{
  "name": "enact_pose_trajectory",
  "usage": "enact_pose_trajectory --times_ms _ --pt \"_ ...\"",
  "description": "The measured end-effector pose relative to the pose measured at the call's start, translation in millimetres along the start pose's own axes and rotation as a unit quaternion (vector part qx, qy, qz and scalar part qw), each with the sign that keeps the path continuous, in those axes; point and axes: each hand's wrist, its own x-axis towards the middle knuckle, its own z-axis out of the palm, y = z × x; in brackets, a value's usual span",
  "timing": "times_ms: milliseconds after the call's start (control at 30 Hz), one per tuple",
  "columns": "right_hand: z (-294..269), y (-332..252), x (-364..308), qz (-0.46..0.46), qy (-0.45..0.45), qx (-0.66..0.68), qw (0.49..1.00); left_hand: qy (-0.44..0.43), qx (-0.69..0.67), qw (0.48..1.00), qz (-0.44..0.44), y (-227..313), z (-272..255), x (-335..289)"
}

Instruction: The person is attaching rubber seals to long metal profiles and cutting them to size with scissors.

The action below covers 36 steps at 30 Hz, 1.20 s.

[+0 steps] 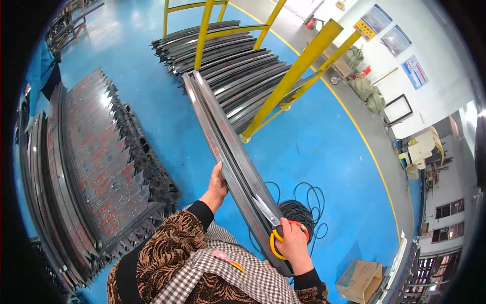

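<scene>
Two long dark grey profile strips [225, 121], lying side by side with a groove between them, slant across the middle of the head view. My left hand [218, 183] grips their left edge, its thumb up along the side. In my right hand [294, 247] is a pair of scissors [267, 210] with yellow and red handles. Their blades point up and left over the strips, close to the right-hand one. Below my right hand, the near end of the strips rests close to my checked apron [202, 273].
A coil of black cord [297, 213] lies on the blue floor beyond my right hand, loops trailing. Stacked profiles [106, 162] fill the left. More profiles [248, 76] lie under a yellow metal frame [298, 71] ahead. A cardboard box [358, 281] stands at the lower right.
</scene>
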Motion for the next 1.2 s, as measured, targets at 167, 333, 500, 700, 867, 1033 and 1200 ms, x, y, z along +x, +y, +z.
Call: enact_pose_trajectory --times_ms 167,333,500,700,867,1033,1200 --pt "39.3 22.5 53.2 0.045 0.027 0.022 0.998 0.051 0.032 0.998 -0.031 -1.4 27.3 80.8" --pt "90.5 38.4 146.1 0.073 0.061 0.015 0.995 0.069 0.089 0.992 -0.06 27.9 36.9 198.5" --pt "122.5 44.1 261.1 0.136 0.04 0.084 0.986 0.048 0.148 0.986 -0.063 72.8 70.5 320.2" --pt "176.9 44.2 392.3 0.196 0.102 0.142 0.965 0.047 0.261 0.964 -0.027 119.6 119.9 461.1" --pt "218.8 17.1 503.3 0.306 0.115 0.273 0.905 0.043 0.432 0.901 0.0 160.5 167.1 556.3" --pt "272.3 -16.7 627.0 0.305 0.151 0.387 0.857 -0.012 0.702 0.712 0.01 221.9 166.6 622.2" --pt "356.4 10.5 691.0 0.364 0.079 0.646 0.666 -0.077 0.806 0.586 -0.021 265.0 138.7 655.0"
